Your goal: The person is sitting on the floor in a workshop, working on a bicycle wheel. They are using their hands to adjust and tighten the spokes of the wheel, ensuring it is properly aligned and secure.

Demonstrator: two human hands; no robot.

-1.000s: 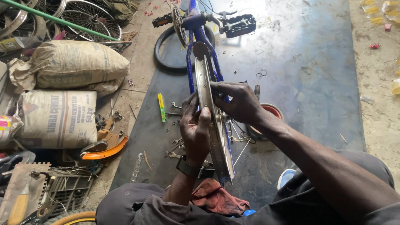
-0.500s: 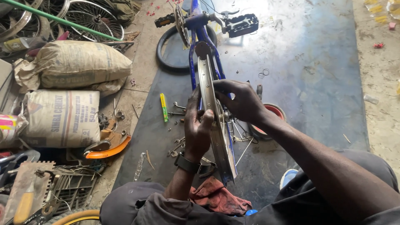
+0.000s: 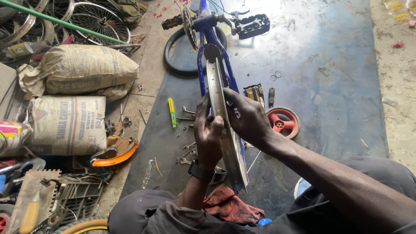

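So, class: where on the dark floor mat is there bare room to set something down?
The dark floor mat lies bare beyond the red plastic wheel, toward the dusty concrete. It is crowded left of the silver wheel rim, where the yellow tube and scattered wrenches lie.

Single head view, looking steeply down, close over hands, floor mat (image 3: 338, 86) beyond.

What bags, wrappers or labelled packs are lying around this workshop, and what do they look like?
Upper sack: left, lying flat, bulging, tan.
Lower sack: beneath it, pale grey, dark print.
Wrapper: on the dark mat right of the wheel rim, small, black and orange.
Yellow stick pack: left of the hands, slim, yellow-green.
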